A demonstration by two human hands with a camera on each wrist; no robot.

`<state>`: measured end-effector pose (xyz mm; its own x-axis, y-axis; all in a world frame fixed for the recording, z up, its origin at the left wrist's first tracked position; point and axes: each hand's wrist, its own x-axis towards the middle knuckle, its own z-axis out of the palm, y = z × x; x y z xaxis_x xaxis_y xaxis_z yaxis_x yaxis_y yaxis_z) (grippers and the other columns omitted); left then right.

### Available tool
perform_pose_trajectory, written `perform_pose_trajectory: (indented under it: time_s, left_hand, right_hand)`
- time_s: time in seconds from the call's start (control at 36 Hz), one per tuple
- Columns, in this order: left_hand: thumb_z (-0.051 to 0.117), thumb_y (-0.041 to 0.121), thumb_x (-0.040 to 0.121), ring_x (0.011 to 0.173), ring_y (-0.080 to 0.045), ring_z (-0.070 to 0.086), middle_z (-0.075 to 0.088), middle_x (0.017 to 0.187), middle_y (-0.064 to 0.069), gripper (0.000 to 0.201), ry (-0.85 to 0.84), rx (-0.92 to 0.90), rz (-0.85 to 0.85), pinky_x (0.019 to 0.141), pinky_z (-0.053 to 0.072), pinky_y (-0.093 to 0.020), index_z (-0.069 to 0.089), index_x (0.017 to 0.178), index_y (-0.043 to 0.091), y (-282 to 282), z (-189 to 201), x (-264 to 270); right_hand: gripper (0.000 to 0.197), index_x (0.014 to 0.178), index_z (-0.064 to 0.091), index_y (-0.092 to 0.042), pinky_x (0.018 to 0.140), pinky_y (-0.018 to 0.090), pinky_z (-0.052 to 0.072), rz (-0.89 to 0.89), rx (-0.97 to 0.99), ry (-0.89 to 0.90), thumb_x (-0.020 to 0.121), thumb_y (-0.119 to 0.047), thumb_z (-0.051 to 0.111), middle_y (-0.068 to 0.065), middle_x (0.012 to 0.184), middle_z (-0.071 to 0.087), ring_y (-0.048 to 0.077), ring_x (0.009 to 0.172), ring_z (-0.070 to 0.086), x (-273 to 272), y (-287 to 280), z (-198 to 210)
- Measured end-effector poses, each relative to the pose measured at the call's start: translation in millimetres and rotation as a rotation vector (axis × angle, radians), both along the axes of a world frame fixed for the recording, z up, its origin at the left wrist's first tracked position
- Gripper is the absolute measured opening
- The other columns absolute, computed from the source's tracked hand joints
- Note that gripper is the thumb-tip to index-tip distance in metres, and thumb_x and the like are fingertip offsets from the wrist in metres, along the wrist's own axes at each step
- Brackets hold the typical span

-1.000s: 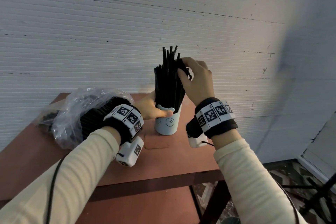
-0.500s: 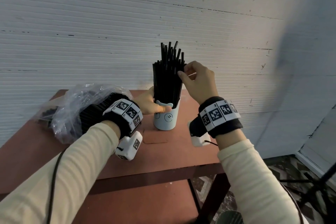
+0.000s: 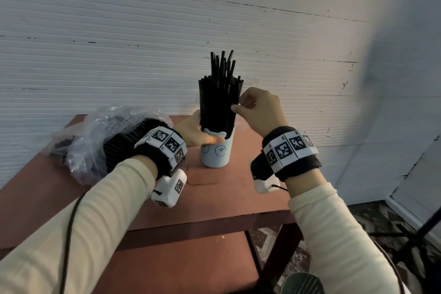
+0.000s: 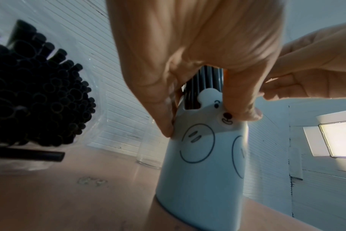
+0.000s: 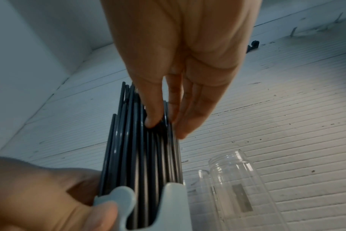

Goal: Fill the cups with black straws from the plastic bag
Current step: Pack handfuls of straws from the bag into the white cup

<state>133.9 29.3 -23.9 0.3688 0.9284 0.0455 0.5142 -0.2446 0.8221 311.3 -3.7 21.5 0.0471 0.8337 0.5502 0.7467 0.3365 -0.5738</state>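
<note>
The left hand (image 3: 194, 132) wraps the bear cup (image 3: 216, 150) on the table (image 3: 214, 198), steadying it, while the right hand (image 3: 259, 112) pinches black straws (image 3: 218, 100) to seat them; the plastic bag (image 3: 100, 136) lies left.

A white ribbed wall (image 3: 167, 31) with dark scuff marks stands behind a reddish-brown bench (image 3: 214, 203). To the right lies a patterned floor (image 3: 372, 219). A bright window (image 4: 338, 132) glows.
</note>
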Motion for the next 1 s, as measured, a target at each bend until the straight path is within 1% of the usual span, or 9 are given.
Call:
perform_pose_trajectory:
  time_s: [0.08, 0.19, 0.28, 0.39, 0.58, 0.67, 0.81, 0.89, 1.0]
  left_hand:
    - [0.085, 0.056, 0.045, 0.118, -0.013, 0.056, 0.059, 0.125, 0.009, 0.109, 0.011, 0.002, 0.071, 0.105, 0.045, -0.04, 0.039, 0.139, 0.025, 2, -3, -1]
    - [0.088, 0.04, 0.064, 0.121, -0.017, 0.053, 0.056, 0.13, 0.003, 0.096, 0.051, 0.025, 0.152, 0.103, 0.042, -0.032, 0.036, 0.142, 0.02, 1, -4, 0]
    - [0.087, 0.042, 0.065, 0.121, -0.019, 0.054, 0.056, 0.132, 0.001, 0.095, 0.065, 0.028, 0.186, 0.099, 0.043, -0.03, 0.035, 0.142, 0.02, 2, -4, 1]
    - [0.087, 0.038, 0.067, 0.12, -0.02, 0.054, 0.057, 0.13, 0.0, 0.091, 0.05, 0.037, 0.223, 0.088, 0.039, -0.024, 0.037, 0.14, 0.017, 0, -4, 3]
    - [0.088, 0.041, 0.064, 0.116, -0.018, 0.055, 0.057, 0.127, 0.001, 0.09, 0.032, 0.063, 0.222, 0.086, 0.039, -0.023, 0.039, 0.136, 0.015, -2, -7, 2]
    - [0.088, 0.043, 0.063, 0.114, -0.017, 0.055, 0.055, 0.12, 0.005, 0.093, 0.041, 0.066, 0.208, 0.089, 0.043, -0.025, 0.038, 0.136, 0.014, -3, -8, 0]
    - [0.09, 0.053, 0.039, 0.115, -0.017, 0.056, 0.056, 0.124, 0.002, 0.116, 0.057, 0.044, 0.148, 0.1, 0.049, -0.04, 0.038, 0.135, 0.014, -3, -5, -2]
    - [0.093, 0.034, 0.057, 0.117, -0.016, 0.052, 0.054, 0.126, 0.002, 0.1, 0.057, 0.015, 0.138, 0.103, 0.045, -0.036, 0.036, 0.136, 0.012, -2, -4, -5]
    - [0.092, 0.03, 0.059, 0.119, -0.018, 0.053, 0.054, 0.128, 0.001, 0.098, 0.072, 0.022, 0.148, 0.102, 0.045, -0.036, 0.035, 0.137, 0.013, 1, -3, -5]
  right_hand:
    - [0.021, 0.093, 0.061, -0.009, 0.063, 0.011, 0.042, -0.04, 0.178, 0.077, 0.085, -0.027, 0.069, 0.001, 0.087, 0.065, 0.014, 0.078, 0.062, -4, -7, 0]
    - [0.015, 0.089, 0.064, -0.01, 0.063, 0.006, 0.041, -0.002, 0.239, 0.086, 0.087, -0.025, 0.067, -0.003, 0.081, 0.066, 0.01, 0.074, 0.062, -18, -14, 5]
    - [0.015, 0.088, 0.063, -0.012, 0.061, 0.007, 0.035, -0.043, 0.221, 0.014, 0.088, -0.026, 0.066, -0.004, 0.079, 0.063, 0.011, 0.075, 0.058, -22, -12, 9]
    - [0.014, 0.084, 0.061, -0.013, 0.063, 0.016, 0.04, -0.097, 0.223, 0.003, 0.087, -0.025, 0.066, 0.0, 0.079, 0.064, 0.014, 0.074, 0.058, -27, -12, 9]
    - [0.019, 0.097, 0.068, -0.01, 0.069, 0.018, 0.038, -0.12, 0.093, -0.041, 0.091, -0.027, 0.062, 0.003, 0.09, 0.069, 0.014, 0.082, 0.06, -29, -9, 4]
    - [0.015, 0.093, 0.068, -0.01, 0.065, 0.016, 0.038, -0.117, 0.07, -0.045, 0.09, -0.023, 0.062, 0.001, 0.083, 0.065, 0.012, 0.076, 0.056, -28, -8, 6]
    - [0.012, 0.081, 0.066, -0.01, 0.054, 0.014, 0.034, -0.076, -0.024, -0.142, 0.089, -0.018, 0.062, 0.004, 0.076, 0.064, 0.015, 0.07, 0.057, -26, -6, 2]
    - [0.011, 0.078, 0.065, -0.012, 0.051, 0.009, 0.031, -0.067, -0.047, -0.145, 0.088, -0.017, 0.063, 0.001, 0.072, 0.061, 0.013, 0.067, 0.056, -25, -8, -4]
    - [0.01, 0.08, 0.065, -0.012, 0.052, 0.01, 0.033, -0.046, -0.073, -0.129, 0.087, -0.019, 0.067, 0.002, 0.075, 0.062, 0.012, 0.07, 0.056, -20, -10, -5]
